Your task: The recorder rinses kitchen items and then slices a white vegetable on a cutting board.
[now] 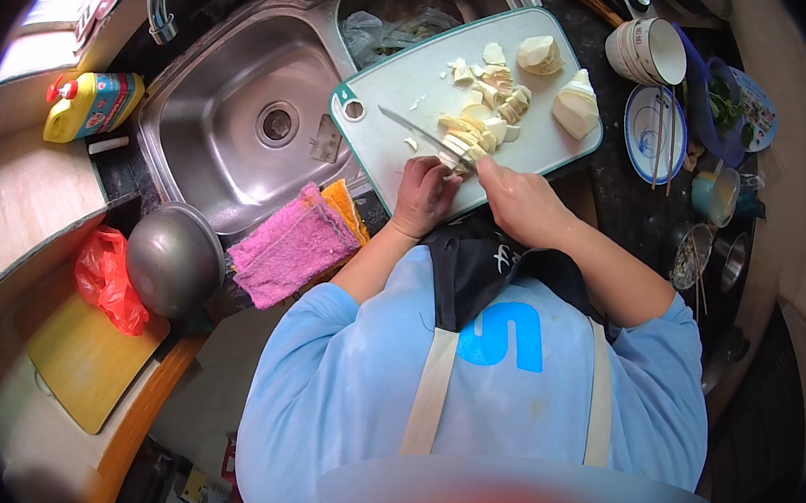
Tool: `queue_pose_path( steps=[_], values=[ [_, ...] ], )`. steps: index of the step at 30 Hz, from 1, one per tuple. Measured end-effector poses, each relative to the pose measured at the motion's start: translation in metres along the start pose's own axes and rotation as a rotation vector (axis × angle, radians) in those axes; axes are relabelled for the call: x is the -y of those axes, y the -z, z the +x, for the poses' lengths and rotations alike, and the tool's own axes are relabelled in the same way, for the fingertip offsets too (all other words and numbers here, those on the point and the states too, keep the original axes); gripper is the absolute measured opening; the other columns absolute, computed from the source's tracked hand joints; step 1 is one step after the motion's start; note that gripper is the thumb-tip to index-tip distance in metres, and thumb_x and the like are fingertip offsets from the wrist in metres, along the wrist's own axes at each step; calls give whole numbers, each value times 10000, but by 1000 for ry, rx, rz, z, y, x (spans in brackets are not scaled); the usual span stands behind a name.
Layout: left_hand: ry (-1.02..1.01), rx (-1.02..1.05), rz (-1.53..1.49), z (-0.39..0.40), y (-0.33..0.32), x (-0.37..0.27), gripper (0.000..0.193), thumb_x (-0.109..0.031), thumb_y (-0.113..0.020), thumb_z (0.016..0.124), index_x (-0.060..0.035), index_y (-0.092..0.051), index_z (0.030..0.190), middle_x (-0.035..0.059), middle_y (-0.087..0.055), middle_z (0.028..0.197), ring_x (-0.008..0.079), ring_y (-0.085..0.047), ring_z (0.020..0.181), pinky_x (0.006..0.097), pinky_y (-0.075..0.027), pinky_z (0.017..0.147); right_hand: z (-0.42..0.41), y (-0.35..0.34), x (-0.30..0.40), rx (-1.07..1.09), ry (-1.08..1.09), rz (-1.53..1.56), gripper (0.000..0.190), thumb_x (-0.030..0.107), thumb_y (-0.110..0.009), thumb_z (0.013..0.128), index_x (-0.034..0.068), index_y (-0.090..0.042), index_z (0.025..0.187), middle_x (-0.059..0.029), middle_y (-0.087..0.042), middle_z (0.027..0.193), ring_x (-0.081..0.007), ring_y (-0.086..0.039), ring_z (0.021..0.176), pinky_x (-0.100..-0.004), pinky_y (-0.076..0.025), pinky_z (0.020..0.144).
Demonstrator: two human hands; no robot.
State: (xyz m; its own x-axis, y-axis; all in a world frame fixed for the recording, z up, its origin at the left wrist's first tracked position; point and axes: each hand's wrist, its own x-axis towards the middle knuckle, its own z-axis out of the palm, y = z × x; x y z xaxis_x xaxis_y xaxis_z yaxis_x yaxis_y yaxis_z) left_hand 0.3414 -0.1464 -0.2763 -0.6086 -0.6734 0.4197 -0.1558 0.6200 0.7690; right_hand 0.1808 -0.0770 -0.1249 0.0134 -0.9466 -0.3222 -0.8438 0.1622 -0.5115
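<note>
A white cutting board [383,149] with a green rim lies before me, its left end over the sink. My right hand [526,203] grips a kitchen knife [417,132] whose blade points to the far left. Beside the blade, the curled fingers of my left hand [422,197] hold a pale vegetable piece [455,175] at the board's near edge. Cut slices of a pale root vegetable [472,134] are heaped just beyond the knife. Two larger peeled chunks, one rounded [539,55] and one partly sliced [577,107], rest towards the board's right end.
Left of the board is a steel sink [237,93] under a faucet [158,7]. Pink [295,246] and orange cloths drape its near edge, beside an upturned metal bowl [176,259]. Stacked bowls [647,50], a plate [643,132] with chopsticks and a purple basket [733,140] stand right.
</note>
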Motion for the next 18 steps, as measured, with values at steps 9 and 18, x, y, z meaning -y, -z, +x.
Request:
queue_pose_path(
  steps=[9, 18],
  values=[
    [-14, 80, 35, -2, -3, 4, 278, -7, -707, 671, -37, -603, 927, 142, -588, 926, 346, -565, 855, 418, -488, 739, 30, -55, -9, -105, -8, 46, 178, 19, -501, 822, 29, -422, 981, -225, -610, 774, -430, -619, 723, -507, -492, 597],
    [-50, 7, 212, 13, 16, 7, 326, -208, -788, 678, -96, -596, 917, 94, -586, 980, 308, -548, 900, 406, -427, 774, -1, -12, -32, -212, 61, 152, 142, 114, -569, 904, 55, -454, 964, -199, -605, 748, -423, -593, 686, -496, -452, 570]
  ],
)
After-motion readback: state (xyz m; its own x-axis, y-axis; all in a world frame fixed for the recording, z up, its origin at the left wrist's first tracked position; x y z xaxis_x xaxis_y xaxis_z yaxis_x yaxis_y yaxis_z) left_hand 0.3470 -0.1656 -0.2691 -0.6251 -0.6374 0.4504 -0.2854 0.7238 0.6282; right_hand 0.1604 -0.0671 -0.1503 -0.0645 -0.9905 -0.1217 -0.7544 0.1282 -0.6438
